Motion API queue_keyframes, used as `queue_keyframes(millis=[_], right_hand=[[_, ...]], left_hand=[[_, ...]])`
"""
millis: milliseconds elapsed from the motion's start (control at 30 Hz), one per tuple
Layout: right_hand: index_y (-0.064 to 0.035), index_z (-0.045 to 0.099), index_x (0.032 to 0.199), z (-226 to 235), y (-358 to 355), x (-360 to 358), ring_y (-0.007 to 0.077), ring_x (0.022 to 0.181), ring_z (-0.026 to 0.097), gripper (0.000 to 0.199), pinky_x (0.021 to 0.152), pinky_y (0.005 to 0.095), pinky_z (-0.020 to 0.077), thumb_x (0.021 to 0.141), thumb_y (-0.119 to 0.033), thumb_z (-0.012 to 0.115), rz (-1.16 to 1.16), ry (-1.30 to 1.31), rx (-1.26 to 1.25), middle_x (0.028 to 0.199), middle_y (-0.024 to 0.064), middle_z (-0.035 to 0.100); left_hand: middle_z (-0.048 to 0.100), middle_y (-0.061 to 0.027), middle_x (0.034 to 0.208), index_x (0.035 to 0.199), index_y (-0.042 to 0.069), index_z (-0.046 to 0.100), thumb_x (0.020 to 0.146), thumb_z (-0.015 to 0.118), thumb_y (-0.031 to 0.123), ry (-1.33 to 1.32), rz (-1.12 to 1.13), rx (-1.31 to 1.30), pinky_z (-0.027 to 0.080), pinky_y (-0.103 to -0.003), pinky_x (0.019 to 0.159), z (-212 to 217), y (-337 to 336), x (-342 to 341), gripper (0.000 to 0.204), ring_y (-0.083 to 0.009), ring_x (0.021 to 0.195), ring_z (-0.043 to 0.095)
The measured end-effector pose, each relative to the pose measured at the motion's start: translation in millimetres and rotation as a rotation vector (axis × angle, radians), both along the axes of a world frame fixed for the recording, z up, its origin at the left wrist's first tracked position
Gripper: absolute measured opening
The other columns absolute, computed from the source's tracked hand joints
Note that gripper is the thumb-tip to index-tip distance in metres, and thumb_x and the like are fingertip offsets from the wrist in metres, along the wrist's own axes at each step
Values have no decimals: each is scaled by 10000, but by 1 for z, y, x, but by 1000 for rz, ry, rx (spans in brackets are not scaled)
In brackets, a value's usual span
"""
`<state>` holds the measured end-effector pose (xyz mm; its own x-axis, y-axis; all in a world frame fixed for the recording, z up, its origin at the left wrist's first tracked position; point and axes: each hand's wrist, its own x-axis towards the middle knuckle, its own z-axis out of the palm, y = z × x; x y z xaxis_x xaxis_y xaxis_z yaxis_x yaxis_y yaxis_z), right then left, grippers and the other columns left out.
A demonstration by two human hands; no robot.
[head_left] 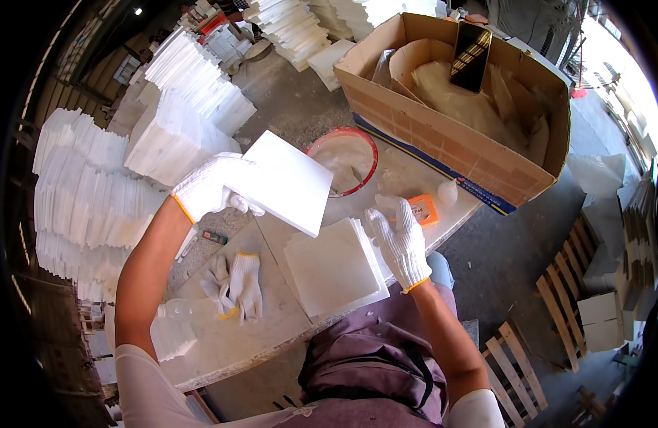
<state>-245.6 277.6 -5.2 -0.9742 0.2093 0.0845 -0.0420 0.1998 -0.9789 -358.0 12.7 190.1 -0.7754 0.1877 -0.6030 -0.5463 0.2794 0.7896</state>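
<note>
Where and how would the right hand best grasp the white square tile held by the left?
Probably the white square tile is best pinched across its thickness at its free right edge, from the right: it is flat and thin, and the left gloved hand holds the opposite side.

pale worktable (218, 349); on it: stack of white tiles (332, 267), loose gloves (245, 285), clear bottle (178, 309), orange packet (430, 211).

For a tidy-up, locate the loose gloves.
In the head view, the loose gloves lie left of centre on the table, between the tile stack and the clear bottle.
</note>
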Motion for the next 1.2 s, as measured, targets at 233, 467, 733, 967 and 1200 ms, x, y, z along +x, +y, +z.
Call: queue_keyframes(millis=[233,467,733,967,1200], right_hand=[[-74,583,1133,18,-12,-64,375,859,682,403,688,423,565,866,-363,667,-11,-27,584,1081,194,620],[-83,681,1024,15,-21,-96,359,905,687,235,721,429,561,831,-212,645,161,-162,925,1052,167,658],[-17,675,1125,43,20,-33,189,717,644,232,609,317,509,914,-94,616,-141,222,179,870,149,678],[46,554,1303,-5,74,86,96,701,539,384,575,194,462,975,-146,611,43,-324,-999,912,55,577],[10,605,1166,-24,84,153,111,702,555,267,586,216,489,953,-146,642,65,-476,-1095,873,29,599]], left_hand=[[657,-152,848,1126,-65,553,872,652,195,208,-201,-334,491,-293,413,33,33,0,377,-208,590,651],[678,-142,878,1161,-5,551,898,620,206,951,-610,-1123,517,-390,587,26,35,51,344,-305,710,661],[655,-124,832,1109,-6,586,910,626,149,1163,-343,-911,516,-330,671,-7,0,129,255,-227,702,639],[594,-17,811,1107,-1,586,938,573,162,198,240,-23,448,-204,438,-88,-20,174,236,-63,582,561],[602,-4,796,1137,16,598,958,595,221,39,173,62,428,-200,382,-149,-23,178,272,-60,549,563]])
